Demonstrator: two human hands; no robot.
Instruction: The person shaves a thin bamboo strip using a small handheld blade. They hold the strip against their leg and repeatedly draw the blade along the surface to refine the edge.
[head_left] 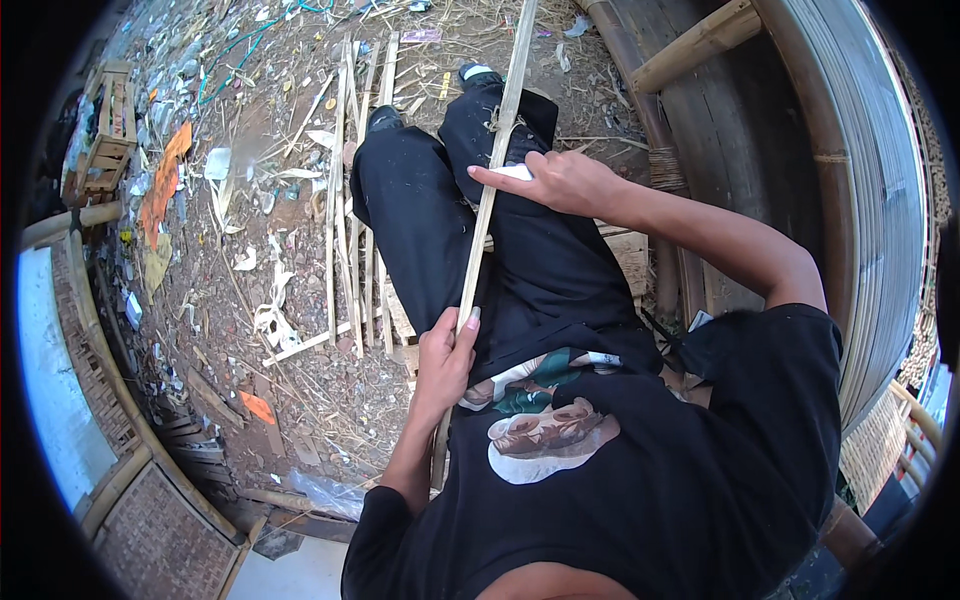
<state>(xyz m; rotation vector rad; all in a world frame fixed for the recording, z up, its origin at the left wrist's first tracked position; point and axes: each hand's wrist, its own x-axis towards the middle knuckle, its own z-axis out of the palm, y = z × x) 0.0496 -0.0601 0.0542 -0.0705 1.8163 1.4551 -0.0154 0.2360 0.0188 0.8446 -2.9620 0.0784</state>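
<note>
While between left fingers (440, 340), strip (503, 130) against right fingers (512, 185)

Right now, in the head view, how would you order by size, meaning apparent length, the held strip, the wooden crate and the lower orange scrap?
1. Held strip, nearer the camera
2. Wooden crate
3. Lower orange scrap

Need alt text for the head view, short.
A person's left hand grips a long, pale, wood-like strip extending away over loose black trousers, with the right hand farther along, its index finger crossing the strip. Similar pale strips lie on littered brown dirt ground to the left.
</note>
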